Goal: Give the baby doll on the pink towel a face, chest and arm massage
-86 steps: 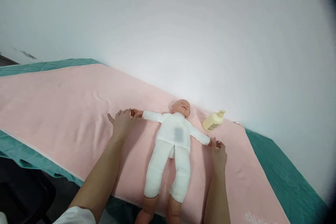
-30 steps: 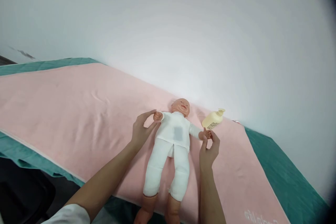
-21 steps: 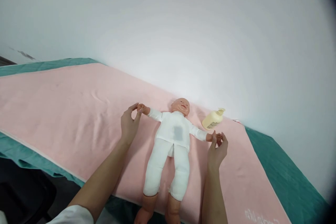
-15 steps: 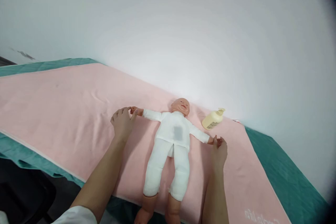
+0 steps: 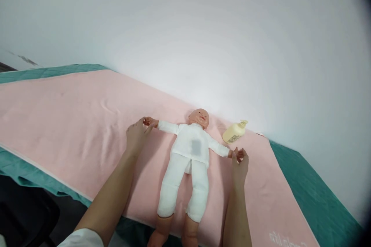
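A baby doll with a white cloth body and bare plastic head, hands and feet lies face up, both arms stretched out sideways. My left hand has thumb and fingers closed around the doll's hand on the left of the view. On the other side, my right hand pinches the doll's other hand between thumb and fingers. A grey patch marks the doll's chest. Close above the right-hand doll arm, a pale yellow pump bottle lies tilted on its side.
Under the doll is a pink sheet spread over a green quilted cover. A white wall rises along the far edge. At the lower left stands a dark chair. The doll's feet reach the near edge.
My right hand has shifted slightly left and up with the doll's hand. The fingers of my left hand have moved a little to the right, still at the doll's other hand.
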Tool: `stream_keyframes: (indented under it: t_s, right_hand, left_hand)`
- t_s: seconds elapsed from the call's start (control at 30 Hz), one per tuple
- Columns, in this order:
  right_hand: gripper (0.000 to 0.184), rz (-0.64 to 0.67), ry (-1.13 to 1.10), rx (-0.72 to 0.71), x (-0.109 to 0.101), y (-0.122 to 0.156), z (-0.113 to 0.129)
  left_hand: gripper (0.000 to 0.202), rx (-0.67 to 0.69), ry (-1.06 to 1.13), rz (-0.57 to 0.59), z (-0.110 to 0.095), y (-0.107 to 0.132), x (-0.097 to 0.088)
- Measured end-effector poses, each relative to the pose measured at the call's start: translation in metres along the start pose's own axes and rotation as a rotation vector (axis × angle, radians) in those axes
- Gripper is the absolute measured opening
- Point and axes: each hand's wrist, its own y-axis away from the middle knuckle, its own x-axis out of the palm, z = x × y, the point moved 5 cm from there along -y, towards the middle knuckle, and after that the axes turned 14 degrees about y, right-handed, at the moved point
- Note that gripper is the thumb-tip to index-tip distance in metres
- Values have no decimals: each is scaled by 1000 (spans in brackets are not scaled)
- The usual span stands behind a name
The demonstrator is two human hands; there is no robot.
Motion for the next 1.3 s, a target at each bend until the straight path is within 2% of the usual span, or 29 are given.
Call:
stream_keyframes:
  t_s: [0.1,0.3,0.4,0.53,0.63,0.73,0.83,0.93,1.1,1.2,1.3]
  right_hand:
    - [63,-77,-70,-52,-2,11,17]
    - [61,-146,-246,-198,2,38,49]
    - [52,-163,-262,-372,11,50,60]
    - [33,-189,-130,-723,25,64,72]
    - [34,-114,-41,-957,35,73,79]
    - [34,-21,14,-1079,40,76,83]
    - [35,37,49,-1120,42,77,84]
    - [36,61,65,-1164,42,78,86]
    - [38,44,72,-1198,41,80,86]
    - [36,-17,62,-1107,38,76,82]
    - [35,-104,70,-855,30,64,71]
  left_hand:
    - [61,86,200,-14,-17,10,3]
    - [40,235,457,-87,-41,35,11]
    - [32,383,502,-82,-51,47,20]
    - [26,691,476,1,-68,66,38]
    - [29,920,404,117,-81,78,50]
    - [27,1056,337,251,-87,85,59]
    - [23,1100,313,344,-88,87,63]
    - [22,1069,300,403,-86,85,66]
    - [22,1053,313,420,-85,85,68]
    - [22,1042,337,380,-84,84,65]
    - [24,991,368,305,-82,81,59]
